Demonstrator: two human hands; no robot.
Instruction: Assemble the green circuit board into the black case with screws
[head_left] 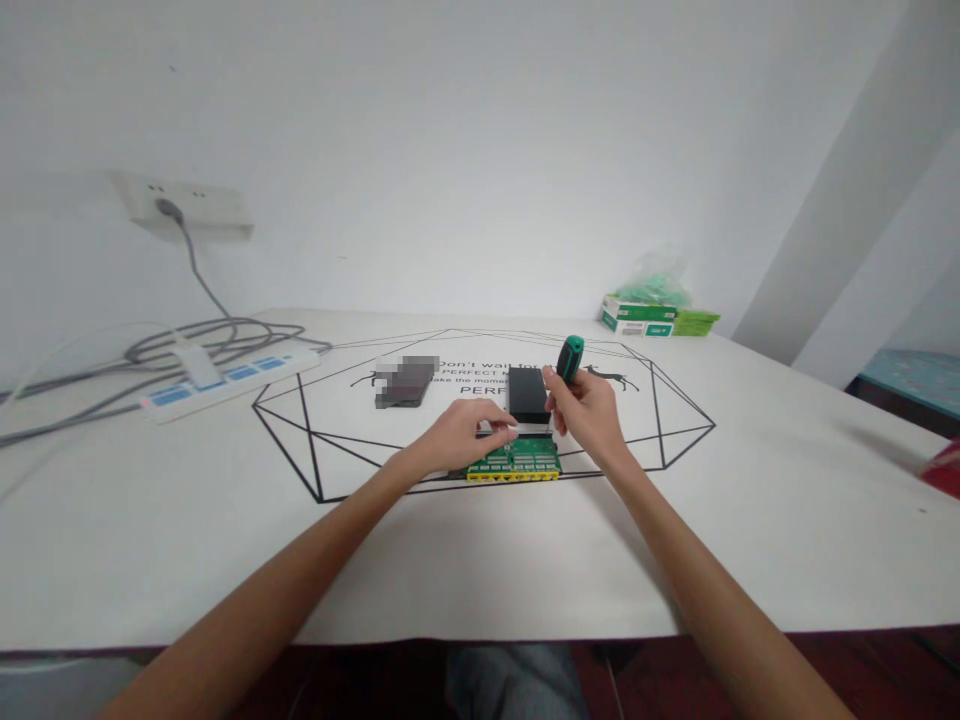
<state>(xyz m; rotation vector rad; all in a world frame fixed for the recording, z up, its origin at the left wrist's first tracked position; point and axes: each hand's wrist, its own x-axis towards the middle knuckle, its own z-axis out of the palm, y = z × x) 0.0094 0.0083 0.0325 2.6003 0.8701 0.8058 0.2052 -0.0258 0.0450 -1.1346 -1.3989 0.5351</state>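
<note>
A green circuit board point(517, 461) with a yellow row of ports along its near edge lies on the white table. My left hand point(469, 430) rests at the board's left and upper part, its thumb and fingers closed near the board's far edge; what they grip is too small to tell. A screwdriver with a green and black handle point(570, 358) stands nearly upright in my right hand point(587, 408), its tip down by the board's far right corner. Just beyond the board sits a black box point(528, 393), partly behind my right fingers.
A dark phone-like object point(409, 384), partly pixelated, lies left of the black box. A white power strip point(232, 384) and coiled grey cables point(210, 340) are at the left. Green and white boxes point(640, 314) with a plastic bag stand at the back right.
</note>
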